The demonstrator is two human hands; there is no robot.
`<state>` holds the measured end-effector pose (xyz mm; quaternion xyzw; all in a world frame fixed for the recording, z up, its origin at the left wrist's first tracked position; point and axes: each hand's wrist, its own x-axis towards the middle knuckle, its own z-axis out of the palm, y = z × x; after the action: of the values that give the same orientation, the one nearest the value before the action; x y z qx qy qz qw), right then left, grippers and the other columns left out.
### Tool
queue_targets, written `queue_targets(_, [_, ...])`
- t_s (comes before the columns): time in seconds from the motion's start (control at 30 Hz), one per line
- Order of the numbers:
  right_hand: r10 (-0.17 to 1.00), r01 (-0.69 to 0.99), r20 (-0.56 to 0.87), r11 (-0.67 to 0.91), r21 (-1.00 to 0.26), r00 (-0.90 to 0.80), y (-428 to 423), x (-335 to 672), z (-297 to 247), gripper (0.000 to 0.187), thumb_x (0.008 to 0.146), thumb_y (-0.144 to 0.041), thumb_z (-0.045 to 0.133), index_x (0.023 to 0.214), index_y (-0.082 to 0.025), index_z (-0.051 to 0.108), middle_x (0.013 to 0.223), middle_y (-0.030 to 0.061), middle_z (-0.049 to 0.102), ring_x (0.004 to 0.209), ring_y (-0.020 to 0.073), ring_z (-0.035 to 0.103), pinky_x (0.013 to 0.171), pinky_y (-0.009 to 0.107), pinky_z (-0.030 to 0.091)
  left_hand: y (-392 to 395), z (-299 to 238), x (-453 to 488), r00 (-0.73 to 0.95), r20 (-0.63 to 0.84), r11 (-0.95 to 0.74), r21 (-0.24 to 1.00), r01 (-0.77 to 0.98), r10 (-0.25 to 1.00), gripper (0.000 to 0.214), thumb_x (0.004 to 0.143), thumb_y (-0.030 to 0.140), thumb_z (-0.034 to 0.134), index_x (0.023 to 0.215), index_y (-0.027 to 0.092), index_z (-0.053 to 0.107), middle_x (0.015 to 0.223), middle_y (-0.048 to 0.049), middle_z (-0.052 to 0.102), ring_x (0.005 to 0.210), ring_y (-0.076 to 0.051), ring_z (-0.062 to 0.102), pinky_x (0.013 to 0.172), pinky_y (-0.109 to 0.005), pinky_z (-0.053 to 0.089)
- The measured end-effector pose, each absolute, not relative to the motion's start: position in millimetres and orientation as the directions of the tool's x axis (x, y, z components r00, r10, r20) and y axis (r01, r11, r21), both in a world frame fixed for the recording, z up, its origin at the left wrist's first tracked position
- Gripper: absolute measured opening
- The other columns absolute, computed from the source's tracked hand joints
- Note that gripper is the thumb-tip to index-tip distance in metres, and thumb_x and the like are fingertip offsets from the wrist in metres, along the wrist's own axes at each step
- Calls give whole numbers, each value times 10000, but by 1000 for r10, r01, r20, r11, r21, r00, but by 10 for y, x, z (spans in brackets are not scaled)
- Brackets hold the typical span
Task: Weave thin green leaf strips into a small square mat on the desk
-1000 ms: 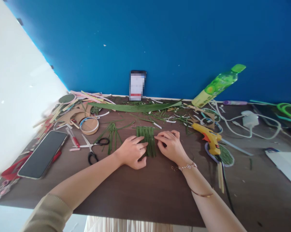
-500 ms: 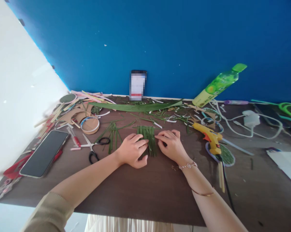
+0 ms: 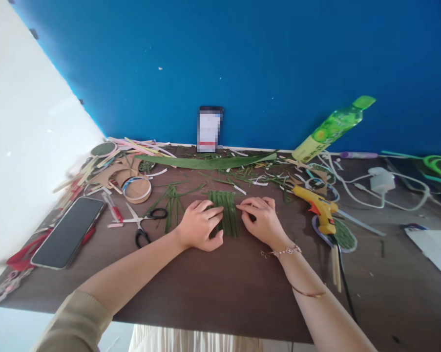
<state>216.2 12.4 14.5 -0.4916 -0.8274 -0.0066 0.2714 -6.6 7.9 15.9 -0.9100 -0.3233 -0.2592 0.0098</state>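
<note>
A small mat of parallel green leaf strips (image 3: 225,215) lies flat on the dark brown table (image 3: 213,288) in front of me. My left hand (image 3: 198,227) rests on the mat's left side, fingers curled and pressing the strips down. At the mat's right edge my right hand (image 3: 262,220) pinches a strip between fingertips. Both wrists lie on the table; the right one wears a thin bracelet.
Scissors (image 3: 141,225), loose green strips (image 3: 171,200) and a tape roll (image 3: 136,189) lie to the left, with a dark phone (image 3: 68,232) further left. A yellow glue gun (image 3: 317,208) and cords sit right. A long leaf (image 3: 205,161), a propped phone (image 3: 209,129) and a green bottle (image 3: 332,129) stand by the blue wall.
Both hands shifted slightly away from me along the leaf mat and closed in a little; the mat itself stays in place.
</note>
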Motion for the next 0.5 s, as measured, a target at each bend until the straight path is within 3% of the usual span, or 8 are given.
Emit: queue_targets(0.5, [804,811,454,529,-250,-385,135,2184,118,278,787,-87,462,843,-212,704,821,26,654,776,160,591,794,360,338,86,171,-30,661,368,-741,137,657,654,389,786,405,489,1008,154,687,1084,-59,681,1023,-275,523,911,-452,357])
